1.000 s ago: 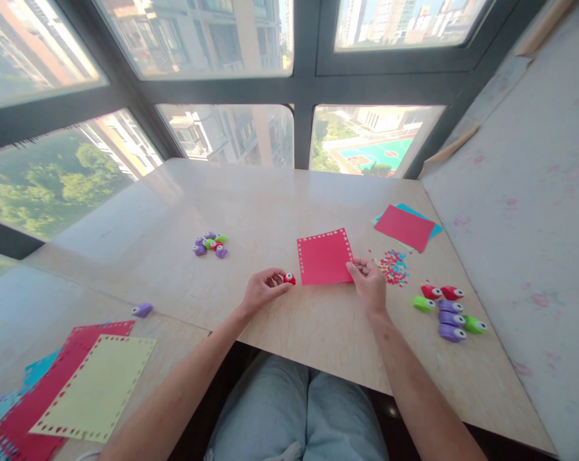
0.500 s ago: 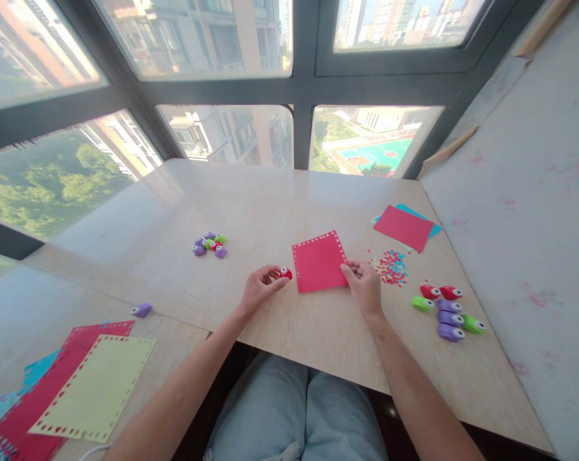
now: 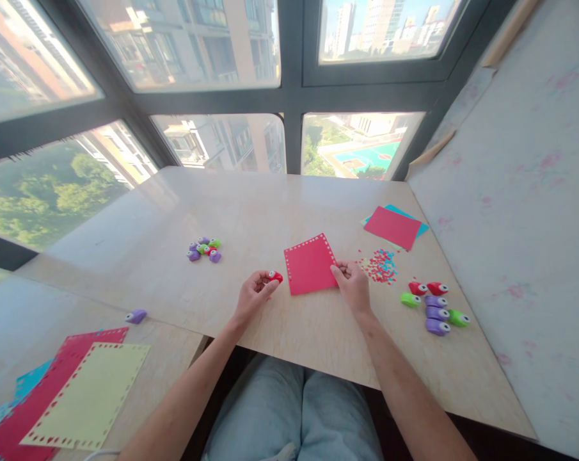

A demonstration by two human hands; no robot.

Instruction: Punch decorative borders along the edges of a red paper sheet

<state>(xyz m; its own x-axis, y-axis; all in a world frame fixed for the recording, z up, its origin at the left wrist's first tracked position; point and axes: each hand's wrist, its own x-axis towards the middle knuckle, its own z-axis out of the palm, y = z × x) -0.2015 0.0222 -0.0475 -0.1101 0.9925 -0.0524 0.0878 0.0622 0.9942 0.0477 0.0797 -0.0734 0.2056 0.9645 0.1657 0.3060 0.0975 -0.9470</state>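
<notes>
My left hand (image 3: 252, 296) pinches a small red craft punch (image 3: 276, 276) between thumb and fingers, with its white round button facing up. Just to the right, a narrow gap away, lies the left edge of a red sheet of paper (image 3: 309, 267). Small punched holes line that sheet's top edge and parts of its left and right edges. My right hand (image 3: 355, 291) grips the sheet by its right edge, thumb on top; the fingers beneath are partly hidden.
Paper confetti (image 3: 379, 266) lies right of my right hand, below stacked coloured sheets (image 3: 392, 227). Several punches (image 3: 436, 314) stand near the wall, others (image 3: 203, 248) at the left. A lone purple punch (image 3: 136, 316) sits above hole-edged sheets (image 3: 90, 390).
The view has shifted, so the tabletop things appear farther left. The punch in my left hand has turned slightly and stays just off the paper's left edge. My right hand keeps its grip.
</notes>
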